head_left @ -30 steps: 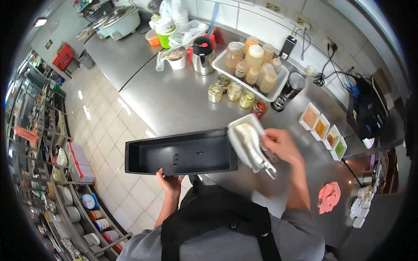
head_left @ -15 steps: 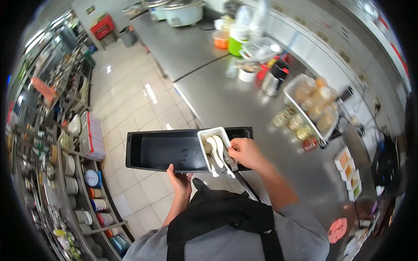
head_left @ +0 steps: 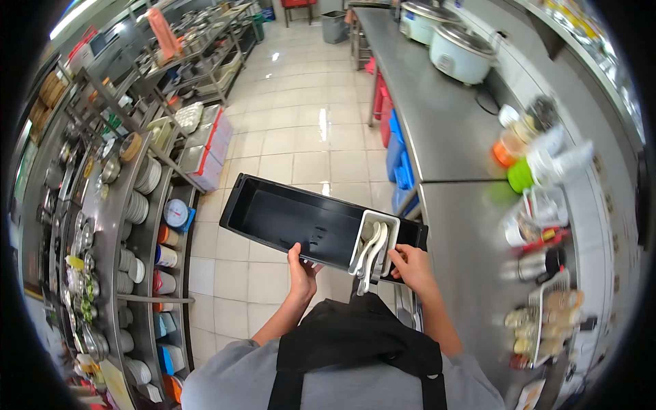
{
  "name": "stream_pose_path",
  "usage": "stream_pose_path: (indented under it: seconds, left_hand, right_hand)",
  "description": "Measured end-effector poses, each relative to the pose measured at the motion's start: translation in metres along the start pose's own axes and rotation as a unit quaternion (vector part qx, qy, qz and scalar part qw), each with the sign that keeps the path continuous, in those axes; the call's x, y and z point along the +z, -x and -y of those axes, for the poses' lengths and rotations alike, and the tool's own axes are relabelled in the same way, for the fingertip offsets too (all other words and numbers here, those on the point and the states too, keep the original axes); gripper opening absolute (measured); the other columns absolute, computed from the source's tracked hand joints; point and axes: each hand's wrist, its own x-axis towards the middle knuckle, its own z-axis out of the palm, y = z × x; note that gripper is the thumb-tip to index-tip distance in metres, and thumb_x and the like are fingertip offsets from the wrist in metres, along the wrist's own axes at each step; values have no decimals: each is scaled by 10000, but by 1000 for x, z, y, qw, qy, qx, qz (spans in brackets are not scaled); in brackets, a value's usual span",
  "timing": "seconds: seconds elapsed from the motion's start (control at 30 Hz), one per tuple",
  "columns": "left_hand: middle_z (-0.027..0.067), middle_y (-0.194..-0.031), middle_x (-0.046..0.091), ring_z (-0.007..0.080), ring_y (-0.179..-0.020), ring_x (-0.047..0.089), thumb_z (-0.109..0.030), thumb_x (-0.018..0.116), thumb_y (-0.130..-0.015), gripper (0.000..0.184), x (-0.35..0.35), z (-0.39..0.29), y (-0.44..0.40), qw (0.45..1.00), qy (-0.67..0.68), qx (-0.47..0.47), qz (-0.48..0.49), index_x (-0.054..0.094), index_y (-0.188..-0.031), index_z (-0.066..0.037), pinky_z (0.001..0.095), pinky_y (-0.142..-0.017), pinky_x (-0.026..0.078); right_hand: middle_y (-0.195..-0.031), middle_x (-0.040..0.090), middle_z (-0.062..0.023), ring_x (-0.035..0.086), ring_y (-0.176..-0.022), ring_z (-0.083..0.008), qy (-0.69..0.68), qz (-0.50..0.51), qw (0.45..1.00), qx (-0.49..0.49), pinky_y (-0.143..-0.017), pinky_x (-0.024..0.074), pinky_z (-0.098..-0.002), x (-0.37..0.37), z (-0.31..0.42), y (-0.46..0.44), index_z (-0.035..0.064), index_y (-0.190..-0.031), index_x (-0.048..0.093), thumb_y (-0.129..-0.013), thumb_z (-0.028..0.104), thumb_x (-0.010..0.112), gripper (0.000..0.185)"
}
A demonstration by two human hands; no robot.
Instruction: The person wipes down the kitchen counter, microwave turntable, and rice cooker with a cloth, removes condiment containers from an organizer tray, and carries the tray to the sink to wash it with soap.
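Note:
A long black tray (head_left: 294, 216) is held tilted in front of my body, over the tiled floor. My left hand (head_left: 303, 275) is closed on its near long edge, thumb on the rim and fingers beneath. A white container (head_left: 392, 223) rests at the tray's right end, overlapping it. Several white spoons (head_left: 373, 251) lie inside the container, with handles sticking out toward me. My right hand (head_left: 411, 265) pinches the container's right edge, close to the tray's right end.
The steel counter (head_left: 458, 273) runs along my right, bearing rice cookers (head_left: 460, 55), a steel flask (head_left: 536, 265) and a basket of bottles (head_left: 547, 321). Shelves on my left hold stacked plates (head_left: 137, 206) and a round scale (head_left: 175, 213).
The view has swung left toward the aisle. The white container has moved from above the counter onto the tray's right end, still in my right hand. The tray has tilted, its right end lower in view.

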Motion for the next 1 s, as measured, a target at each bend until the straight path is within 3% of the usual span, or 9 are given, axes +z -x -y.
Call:
stream_pose_path:
  seconds: [0.37, 0.5, 0.57, 0.63, 0.7, 0.77, 0.8, 0.83, 1.0]
  left_hand:
    - [74, -1286, 546, 268, -1199, 486, -578, 491, -854, 642, 16, -101, -168, 987, 40, 76, -134, 484, -1296, -111, 490, -972, 375]
    - [70, -1164, 540, 237, -1056, 559, -513, 560, -867, 531, 22, -136, -232, 972, 91, 126, -177, 426, -1210, -131, 446, -868, 482]
    - [78, -1165, 529, 244, -1060, 556, -508, 565, -866, 547, 32, -154, -271, 962, 101, 147, -205, 400, -1222, -127, 453, -867, 482]
    - [96, -1190, 501, 257, -1089, 534, -496, 578, -860, 580, 32, -175, -315, 962, 97, 146, -208, 354, -1244, -124, 479, -883, 475]
    - [102, -1207, 490, 259, -1109, 519, -483, 592, -852, 573, 39, -205, -363, 956, 99, 155, -227, 359, -1236, -128, 498, -895, 468]
    - [103, -1228, 475, 260, -1116, 512, -478, 599, -844, 563, 51, -229, -412, 956, 110, 141, -232, 369, -1224, -132, 509, -910, 457]
    - [97, -1243, 470, 265, -1129, 508, -505, 586, -839, 587, 61, -245, -438, 961, 100, 143, -215, 368, -1240, -136, 512, -917, 448]
    - [97, -1243, 470, 265, -1129, 508, -505, 586, -839, 587, 70, -262, -464, 965, 92, 138, -201, 368, -1240, -136, 512, -917, 448]
    - [106, -1382, 416, 287, -1264, 414, -581, 524, -816, 754, 124, -336, -587, 975, 66, 118, -174, 385, -1360, -77, 540, -1024, 333]
  right_hand:
    - [-861, 694, -61, 592, -618, -80, -29, 13, 988, -151, -560, 487, -232, -27, 158, -296, -22, -1119, 644, -950, 165, 577, 261]
    - [-880, 690, -62, 592, -647, -84, -60, 79, 975, -198, -556, 473, -231, 25, 186, -471, 5, -1090, 661, -965, 197, 558, 252]
    - [-881, 690, -121, 630, -690, -178, 37, 45, 975, -212, -603, 501, -310, 63, 155, -565, 2, -1052, 668, -940, 171, 570, 225]
    - [-818, 681, -179, 633, -637, -265, 227, -23, 887, -400, -603, 505, -372, 92, 86, -648, 23, -1066, 666, -941, 210, 572, 245]
    - [-774, 653, -222, 624, -649, -359, 286, 4, 906, -311, -630, 501, -432, 113, 28, -673, 27, -999, 675, -936, 238, 562, 248]
    - [-685, 669, -135, 650, -618, -230, 254, 63, 957, -125, -585, 503, -380, 121, -96, -692, 7, -825, 676, -943, 285, 538, 332]
    - [-754, 659, -221, 651, -730, -392, 260, 122, 958, -31, -697, 502, -482, 112, -119, -673, -15, -812, 673, -883, 354, 549, 396]
    - [-776, 673, -217, 663, -758, -388, 271, 130, 954, -3, -724, 516, -472, 110, -162, -658, 1, -794, 694, -876, 375, 536, 414]
    - [-758, 697, -170, 690, -762, -330, 399, 227, 869, 185, -759, 531, -445, 80, -158, -621, 61, -816, 731, -868, 352, 506, 371]
